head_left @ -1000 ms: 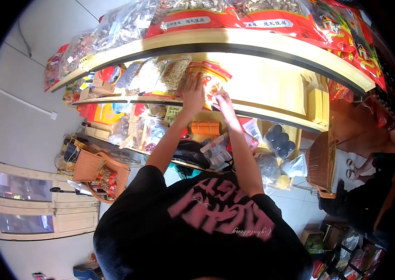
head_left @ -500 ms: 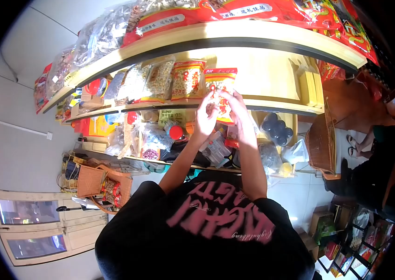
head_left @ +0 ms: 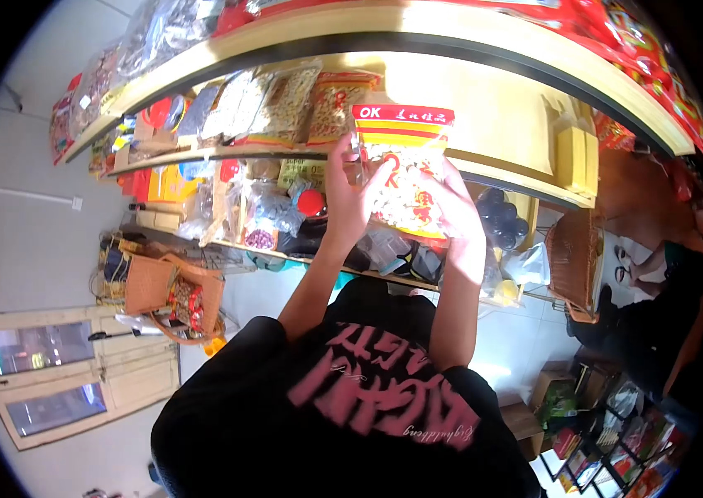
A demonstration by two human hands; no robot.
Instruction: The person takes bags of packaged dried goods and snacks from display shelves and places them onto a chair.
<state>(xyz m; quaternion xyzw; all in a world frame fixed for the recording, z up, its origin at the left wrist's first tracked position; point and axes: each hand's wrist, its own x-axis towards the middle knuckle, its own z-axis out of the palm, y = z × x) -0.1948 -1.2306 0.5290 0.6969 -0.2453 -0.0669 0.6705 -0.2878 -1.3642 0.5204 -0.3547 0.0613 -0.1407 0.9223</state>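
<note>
Both hands hold a snack bag [head_left: 405,137] upright in front of the shelf, its red top band marked "OK" over yellow stripes and a clear window. My left hand [head_left: 351,199] is closed on its left edge, the thumb across the front. At the right side, my right hand [head_left: 461,207] grips it with the fingers over the lower front. Behind and to the left, a similar red-and-yellow bag [head_left: 339,108] stands on the middle shelf. Farther left is a clear bag of pale pieces [head_left: 289,104].
The upper shelf [head_left: 418,29] overhangs the middle shelf [head_left: 509,178]. Yellow blocks [head_left: 575,162] stand at its right end. Below lie a red-lidded jar [head_left: 311,202] and dark round items [head_left: 501,217]. A wicker chair [head_left: 148,290] stands left; a person [head_left: 658,332] is at the right.
The snack bag has come off the middle shelf toward me and looks larger. My hands have spread to its two sides. The view has shifted slightly.
</note>
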